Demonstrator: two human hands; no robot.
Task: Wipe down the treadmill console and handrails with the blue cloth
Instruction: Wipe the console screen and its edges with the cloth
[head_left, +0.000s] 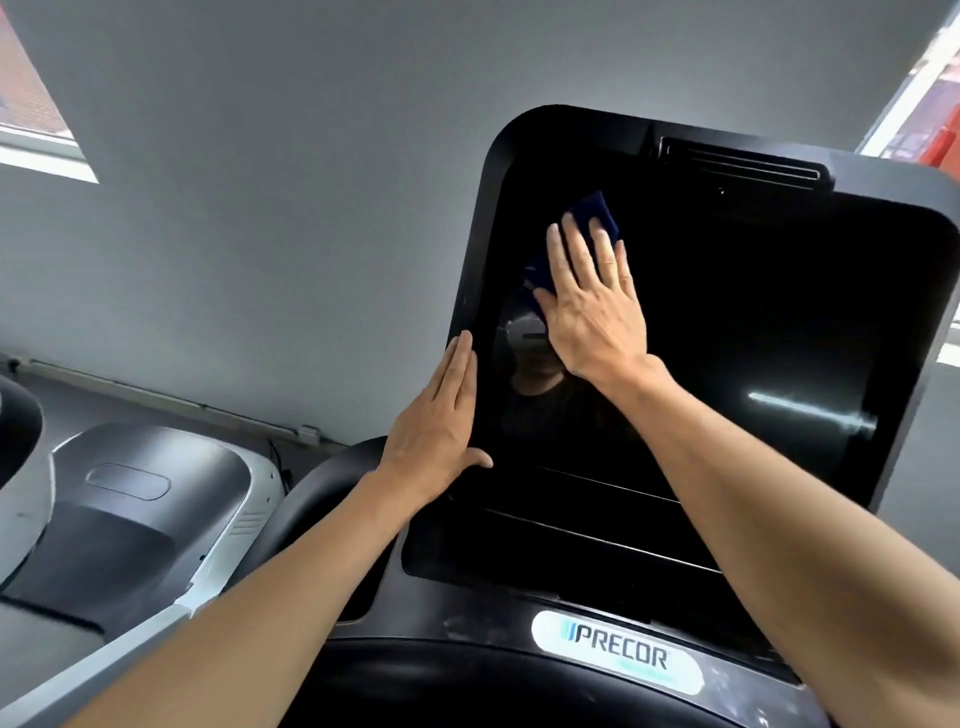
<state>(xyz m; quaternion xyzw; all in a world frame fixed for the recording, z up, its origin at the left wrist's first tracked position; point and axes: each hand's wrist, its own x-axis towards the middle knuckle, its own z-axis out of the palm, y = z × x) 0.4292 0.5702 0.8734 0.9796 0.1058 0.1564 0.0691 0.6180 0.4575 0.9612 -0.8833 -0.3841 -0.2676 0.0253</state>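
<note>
R hand lies flat w/ fingers straight and spread a bit, pressing the blue cloth against the dark screen of the treadmill console. Not a curled grip, just palm and fingers pushing down. Cloth sits in the screen's upper L area, approx 10 o'clock from screen centre; most of it is hidden under the hand, w/ a dark-blue corner poking out past the fingertips at 12 and a bit more showing by the thumb at 9.

L hand is also flat, fingers straight and together, resting along the console's L edge at approx 8 o'clock from screen centre, thumb hooked over onto the front face. Holds nothing.

Both forearms are bare, coming in from the bottom of the view.

Screen is off and glossy; a faint reflection of the person shows just below the R hand, and a light streak sits at 4 o'clock. A vent slot runs along the console top at 12. Below the screen, at 6, a white oval logo badge reads PRECOR. Another machine stands at 8 o'clock, by the grey wall.
</note>
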